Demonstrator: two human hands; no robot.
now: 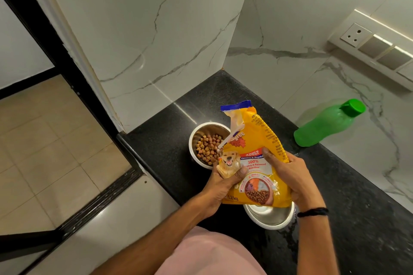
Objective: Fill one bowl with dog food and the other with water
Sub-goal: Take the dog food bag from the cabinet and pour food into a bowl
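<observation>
Fingers [268, 156] round bag [251, 138] over near bowl [269, 217]

1. Dog food bag [252, 140]: yellow, blue top strip, red band
2. Kibble [207, 147]: brown and tan
3. Far bowl [194, 138]: silvery
4. Bottle [324, 126]: bright green
5. Counter [357, 219]: black, finely speckled
6. Wall [156, 29]: white marble, grey veins
7. Wristband [312, 211]: black
8. Floor tiles [44, 140]: beige

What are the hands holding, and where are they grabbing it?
Both hold the yellow dog food bag: the left hand grips its lower left part by the dog picture, and the right hand grips its right edge, midway up.
</observation>
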